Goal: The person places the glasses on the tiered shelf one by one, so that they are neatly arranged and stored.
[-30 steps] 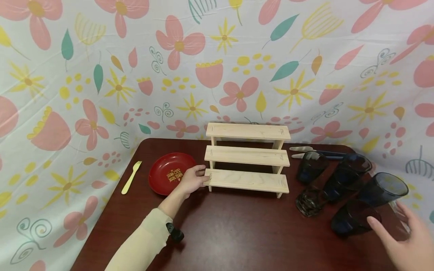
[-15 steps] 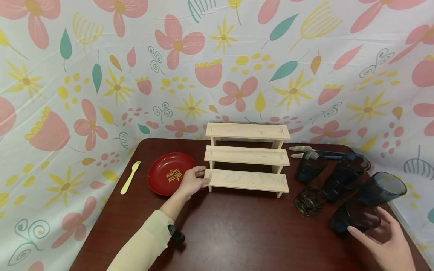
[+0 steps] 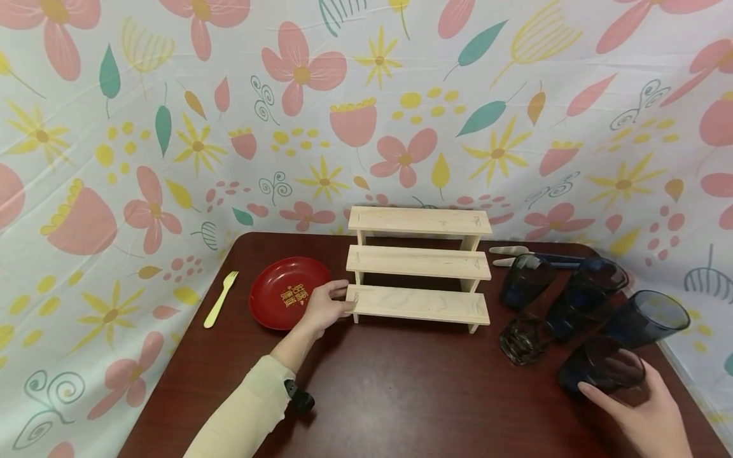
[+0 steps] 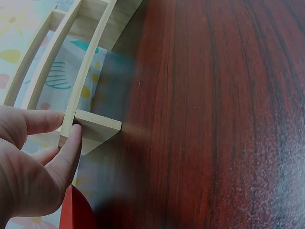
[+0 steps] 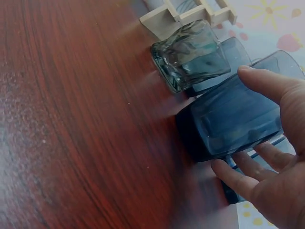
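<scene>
My left hand (image 3: 325,308) pinches the left end of the lowest step of a three-tier wooden shelf (image 3: 420,302). In the left wrist view, thumb and fingers lie on either side of the light plank (image 4: 78,90). My right hand (image 3: 644,401) is around a dark blue drinking glass (image 3: 592,366) that stands on the table, the nearest of the glasses. In the right wrist view, the thumb lies along one side of this blue glass (image 5: 228,119) and the fingers along the other. A clear, wavy-sided glass (image 5: 186,57) stands beside it.
More blue glasses (image 3: 647,318) crowd the table's right side, behind the held one. Two blue-handled knives (image 3: 538,259) lie at the back right. Left of the shelf are a red plate (image 3: 292,292) and a pale yellow fork (image 3: 221,299). A flowered cloth (image 3: 366,127) hangs behind the table.
My right hand has moved left and in to the nearest blue glass, its thumb and fingers now around it. The left hand stays on the shelf's end.
</scene>
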Demonstrator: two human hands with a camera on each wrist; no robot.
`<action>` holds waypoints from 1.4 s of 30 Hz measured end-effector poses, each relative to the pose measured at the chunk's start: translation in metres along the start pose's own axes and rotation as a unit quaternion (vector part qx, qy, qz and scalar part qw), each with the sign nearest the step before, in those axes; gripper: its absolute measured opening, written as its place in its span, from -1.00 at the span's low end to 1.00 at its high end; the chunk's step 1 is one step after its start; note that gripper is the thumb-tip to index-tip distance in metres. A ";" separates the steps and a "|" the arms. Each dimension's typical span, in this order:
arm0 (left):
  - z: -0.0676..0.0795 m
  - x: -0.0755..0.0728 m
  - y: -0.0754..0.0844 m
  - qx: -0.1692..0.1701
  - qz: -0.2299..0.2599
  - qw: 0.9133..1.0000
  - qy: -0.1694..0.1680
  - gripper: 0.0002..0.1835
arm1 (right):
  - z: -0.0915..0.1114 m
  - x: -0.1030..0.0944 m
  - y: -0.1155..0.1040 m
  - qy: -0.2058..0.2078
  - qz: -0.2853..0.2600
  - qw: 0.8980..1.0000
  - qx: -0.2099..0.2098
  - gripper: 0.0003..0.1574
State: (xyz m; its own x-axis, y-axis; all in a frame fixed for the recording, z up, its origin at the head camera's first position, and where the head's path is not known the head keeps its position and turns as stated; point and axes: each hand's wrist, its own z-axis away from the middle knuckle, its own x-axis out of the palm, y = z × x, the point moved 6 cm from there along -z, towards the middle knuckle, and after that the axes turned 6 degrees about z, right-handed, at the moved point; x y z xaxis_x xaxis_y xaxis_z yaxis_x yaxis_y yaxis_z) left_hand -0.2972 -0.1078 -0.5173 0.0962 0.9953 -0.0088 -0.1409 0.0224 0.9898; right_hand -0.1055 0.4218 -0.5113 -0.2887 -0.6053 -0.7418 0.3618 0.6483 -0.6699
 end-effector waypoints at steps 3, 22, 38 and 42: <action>0.001 0.000 0.001 0.000 -0.001 1.000 -0.002 -0.33 | 0.001 0.000 0.001 0.017 0.005 1.000 -0.003 0.32; -0.004 0.000 0.001 -0.010 -0.001 1.000 -0.010 -0.38 | 0.009 -0.008 0.001 0.047 -0.072 0.996 0.015 0.17; -0.003 -0.002 -0.003 -0.013 0.029 1.000 -0.003 -0.41 | 0.017 -0.059 -0.081 0.065 -0.115 0.973 -0.190 0.09; -0.002 -0.001 -0.003 -0.013 0.036 0.999 -0.003 -0.42 | 0.014 -0.069 -0.114 0.081 -0.096 0.973 -0.194 0.14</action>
State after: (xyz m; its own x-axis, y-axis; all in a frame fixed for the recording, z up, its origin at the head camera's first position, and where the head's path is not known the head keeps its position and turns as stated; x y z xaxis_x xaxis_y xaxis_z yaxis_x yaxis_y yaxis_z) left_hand -0.2991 -0.1091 -0.5203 0.0917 0.9938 0.0624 -0.1724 -0.0458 0.9840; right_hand -0.1144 0.3829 -0.3833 -0.4653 -0.6717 -0.5765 -0.0655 0.6756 -0.7344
